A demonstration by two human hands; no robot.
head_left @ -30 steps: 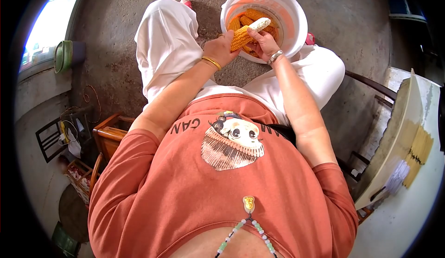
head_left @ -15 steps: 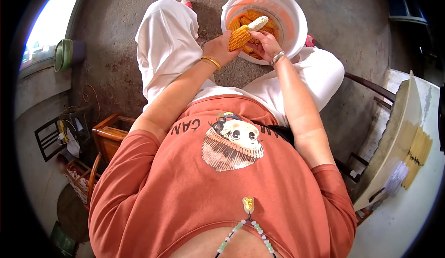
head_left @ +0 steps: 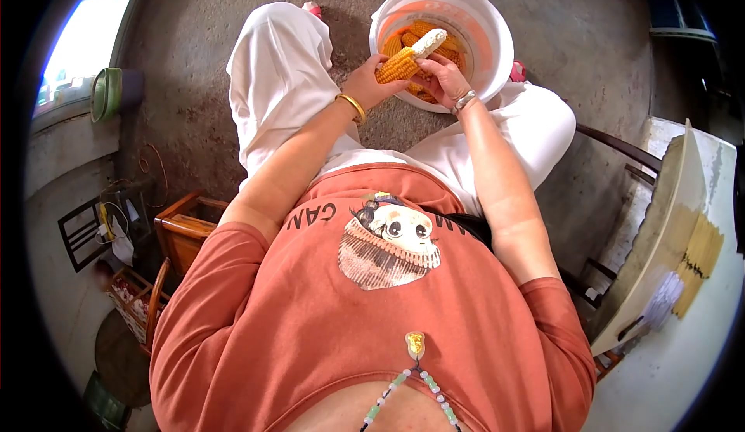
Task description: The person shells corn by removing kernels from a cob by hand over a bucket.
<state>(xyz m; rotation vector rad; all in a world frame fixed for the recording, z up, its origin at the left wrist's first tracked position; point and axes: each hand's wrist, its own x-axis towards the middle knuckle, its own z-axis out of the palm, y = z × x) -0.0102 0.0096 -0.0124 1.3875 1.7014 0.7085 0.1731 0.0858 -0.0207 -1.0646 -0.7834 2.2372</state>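
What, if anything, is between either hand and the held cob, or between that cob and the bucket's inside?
Nothing visible. The left hand and right hand are both on the cob, and its bare end overlaps the open bucket in view. Other cobs lie inside.

Ear of corn (head_left: pixel 398 67), partly bare: rows of yellow kernels cover near end, rough white cob (head_left: pixel 429 42) shows at far end. Ear sits aslant between left hand (head_left: pixel 369 83) and right hand (head_left: pixel 444 79), bare tip angled away and rightward (white bucket (head_left: pixel 497 52) of yellow ears (head_left: pixel 423 27) behind it).
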